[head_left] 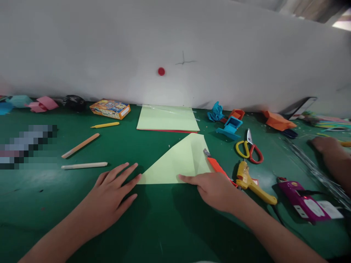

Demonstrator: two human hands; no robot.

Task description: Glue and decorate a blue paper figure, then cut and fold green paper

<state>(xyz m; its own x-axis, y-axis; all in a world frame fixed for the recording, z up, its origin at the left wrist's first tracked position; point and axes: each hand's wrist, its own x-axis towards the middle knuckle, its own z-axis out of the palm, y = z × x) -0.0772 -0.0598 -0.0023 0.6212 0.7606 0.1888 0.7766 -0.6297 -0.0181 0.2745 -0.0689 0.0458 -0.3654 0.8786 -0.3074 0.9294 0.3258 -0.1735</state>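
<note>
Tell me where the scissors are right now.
In the head view, the scissors lie on the green table, right of centre, just beyond the yellow glue gun.

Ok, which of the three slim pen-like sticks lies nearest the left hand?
The slim white stick, its right end close to the left hand; the orange stick and yellow stick lie farther back.

Pale green paper [170, 162], folded to a blunt peak, flat on the dark green tabletop [153, 230]

text: none legible | box [110, 109]: print too small to read | wall [109, 47]: thin three-stroke mark [183, 63]
</note>
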